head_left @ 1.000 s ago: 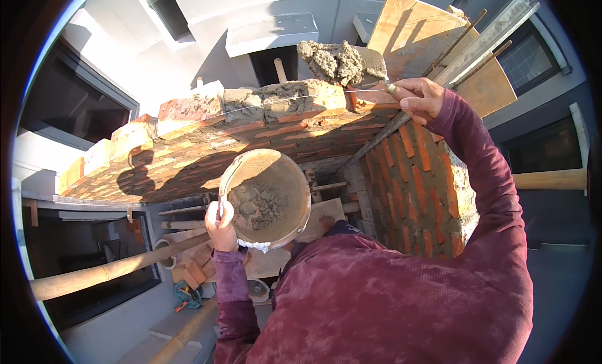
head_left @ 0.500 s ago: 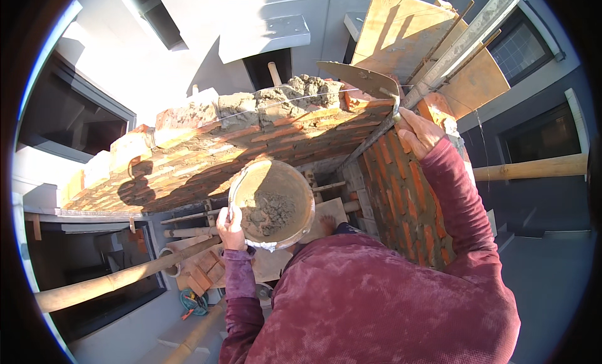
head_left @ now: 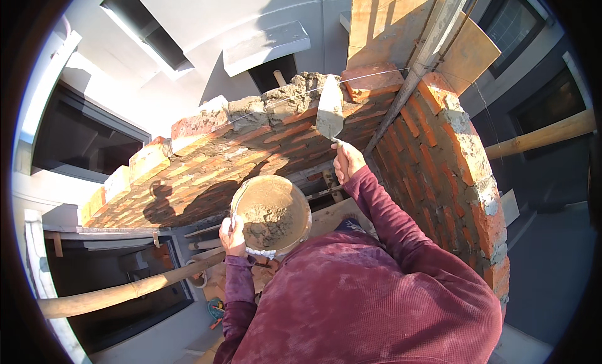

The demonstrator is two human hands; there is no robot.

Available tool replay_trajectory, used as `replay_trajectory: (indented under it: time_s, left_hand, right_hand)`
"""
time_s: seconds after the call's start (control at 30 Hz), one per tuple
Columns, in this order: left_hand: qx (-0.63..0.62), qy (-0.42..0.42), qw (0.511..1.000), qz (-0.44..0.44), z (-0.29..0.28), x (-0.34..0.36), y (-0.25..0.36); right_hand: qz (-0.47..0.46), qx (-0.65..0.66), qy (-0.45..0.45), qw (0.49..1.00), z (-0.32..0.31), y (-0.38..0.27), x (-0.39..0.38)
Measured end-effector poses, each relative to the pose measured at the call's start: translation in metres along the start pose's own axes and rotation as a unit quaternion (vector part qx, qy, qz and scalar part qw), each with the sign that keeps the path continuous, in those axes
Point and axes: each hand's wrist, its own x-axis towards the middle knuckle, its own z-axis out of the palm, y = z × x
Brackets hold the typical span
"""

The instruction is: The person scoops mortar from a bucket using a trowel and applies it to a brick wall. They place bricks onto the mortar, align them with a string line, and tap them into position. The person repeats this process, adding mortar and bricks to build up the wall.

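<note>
Along the left side, a smooth, round bamboo pole (head_left: 132, 290) is slanting toward the middle, its pale tan surface catching the light. Beyond it, a brick wall (head_left: 213, 179) is running across to the right, its rough orange courses showing uneven grey joints, and pale, blocky bricks (head_left: 149, 163) are lining its top edge. Near the centre, a round bucket (head_left: 269, 189) is showing a smeared, dusty inner wall, with lumpy grey mortar (head_left: 266, 227) lying inside. Above it, a ragged heap of mortar (head_left: 293, 93) is sitting on the wall top, a thin string (head_left: 282, 102) is stretching past, and a flat reddish brick (head_left: 374, 83) is lying farther right. Next, a straight grey post (head_left: 421, 63) is rising beside a second brick wall (head_left: 448, 169), its face coarse with mortar. The left hand (head_left: 233, 237) is curling its fingers closely over the bucket's left rim, while the right hand (head_left: 348, 163) is wrapping around the handle of a trowel (head_left: 330, 113), whose flat, tapering blade is pointing up beside the heap; whether they are touching, I cannot tell.
</note>
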Motion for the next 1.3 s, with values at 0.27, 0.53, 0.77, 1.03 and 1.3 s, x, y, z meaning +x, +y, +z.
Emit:
replay_trajectory:
  time_s: [0.27, 0.53, 0.77, 1.03, 1.3]
  left_hand:
    - [-0.046, -0.019, 0.998, -0.027, -0.03, 0.006, -0.009]
    - [0.02, -0.075, 0.997, 0.028, -0.019, 0.026, 0.027]
    - [0.026, -0.101, 0.994, 0.042, -0.048, 0.04, 0.053]
    - [0.097, -0.247, 0.953, 0.143, -0.023, 0.043, 0.133]
    - [0.057, -0.262, 0.953, 0.145, -0.006, 0.036, 0.138]
  right_hand:
    - [-0.036, -0.174, 0.073, 0.981, 0.006, 0.043, -0.019]
    - [-0.021, -0.078, 0.052, 0.995, 0.028, 0.025, -0.021]
    - [-0.072, -0.569, -0.109, 0.812, 0.046, -0.028, -0.129]
    - [-0.298, -0.838, -0.24, 0.389, 0.134, -0.003, -0.094]
    - [-0.292, -0.866, -0.296, 0.278, 0.131, -0.045, -0.094]
